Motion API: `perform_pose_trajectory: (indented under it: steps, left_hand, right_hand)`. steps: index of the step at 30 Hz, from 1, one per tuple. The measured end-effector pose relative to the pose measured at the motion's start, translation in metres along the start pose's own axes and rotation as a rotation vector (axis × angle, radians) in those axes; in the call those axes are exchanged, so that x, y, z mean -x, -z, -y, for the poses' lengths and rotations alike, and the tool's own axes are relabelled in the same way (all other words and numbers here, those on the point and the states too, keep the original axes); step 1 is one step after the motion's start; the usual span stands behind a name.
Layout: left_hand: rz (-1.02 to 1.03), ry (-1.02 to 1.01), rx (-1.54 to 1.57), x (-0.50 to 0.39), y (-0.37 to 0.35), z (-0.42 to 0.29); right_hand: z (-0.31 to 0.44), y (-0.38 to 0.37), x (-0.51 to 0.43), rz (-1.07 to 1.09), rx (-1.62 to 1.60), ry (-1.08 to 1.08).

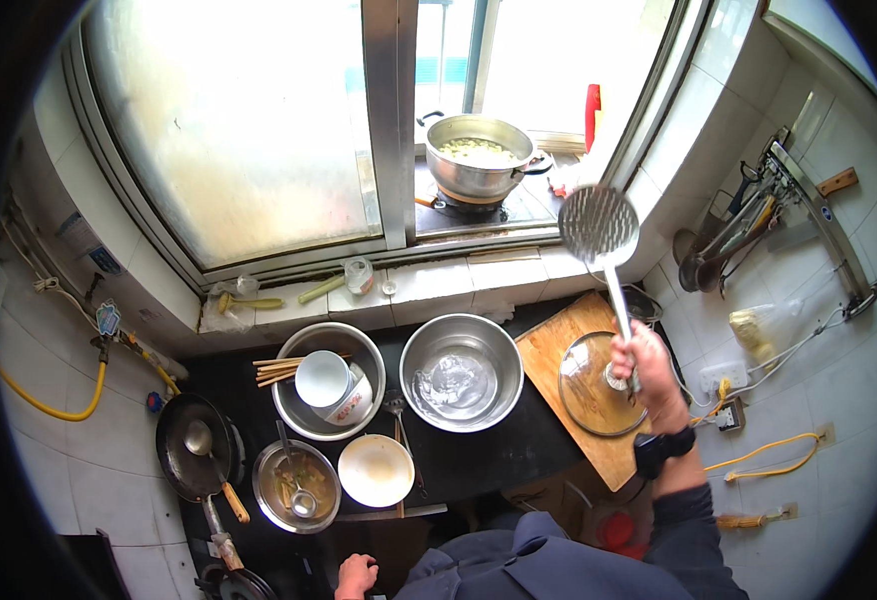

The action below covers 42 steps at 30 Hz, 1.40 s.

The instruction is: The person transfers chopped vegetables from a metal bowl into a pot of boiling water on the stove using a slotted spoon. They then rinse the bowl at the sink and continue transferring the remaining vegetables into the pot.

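Observation:
My right hand grips the metal handle of a perforated skimmer, held up before the window and slightly blurred. Beneath that hand, a glass pot lid lies on a wooden cutting board. My left hand is low at the bottom edge, its fingers curled; whether it holds anything cannot be seen. A steel basin of water stands on the dark counter. Past the open window, a steel pot with pale pieces in liquid sits on a stove.
Left of the water are a steel basin with bowls and chopsticks, a soup bowl with a ladle, a cream bowl and a frying pan. A glass jar stands on the tiled ledge. Utensils hang at right.

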<state>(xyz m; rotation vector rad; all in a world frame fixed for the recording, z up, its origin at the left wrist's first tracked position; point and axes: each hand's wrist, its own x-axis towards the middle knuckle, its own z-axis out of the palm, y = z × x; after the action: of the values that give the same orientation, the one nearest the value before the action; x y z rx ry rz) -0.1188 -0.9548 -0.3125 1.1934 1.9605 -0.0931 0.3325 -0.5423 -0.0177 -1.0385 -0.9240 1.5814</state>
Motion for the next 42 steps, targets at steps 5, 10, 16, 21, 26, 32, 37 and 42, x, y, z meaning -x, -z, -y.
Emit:
perform_pose_trajectory:
  steps: [5, 10, 16, 21, 26, 32, 37, 42]
  left_hand:
    - [0.007, -0.024, 0.022, -0.006, 0.001, 0.003]
    - [-0.055, 0.024, 0.045, 0.006, -0.002, -0.001]
    - [-0.127, -0.042, 0.115, 0.052, -0.010, -0.008]
    - [-0.164, 0.066, 0.229, 0.070, -0.041, 0.000]
    - [-0.110, 0.144, 0.432, 0.069, -0.073, 0.010]
    - [-0.105, 0.238, 0.508, 0.043, -0.080, 0.003]
    - [-0.106, 0.280, 0.553, 0.034, -0.080, -0.006]
    - [-0.106, 0.315, 0.586, 0.029, -0.081, -0.015]
  right_hand:
    - [0.099, -0.066, -0.041, 0.180, -0.106, 0.149]
    - [0.132, -0.095, -0.115, 0.108, 0.040, 0.007]
    - [0.136, -0.095, -0.230, 0.152, -0.134, -0.099]
    - [0.096, -0.092, -0.316, -0.022, 0.092, -0.166]
    - [0.077, -0.088, -0.396, 0.072, 0.417, -0.070]
    - [0.054, -0.099, -0.446, -0.093, 1.635, 0.359]
    - [0.049, -0.095, -0.451, -0.126, 1.959, 0.537]
    - [0.063, -0.087, -0.461, -0.332, 1.786, 0.624]
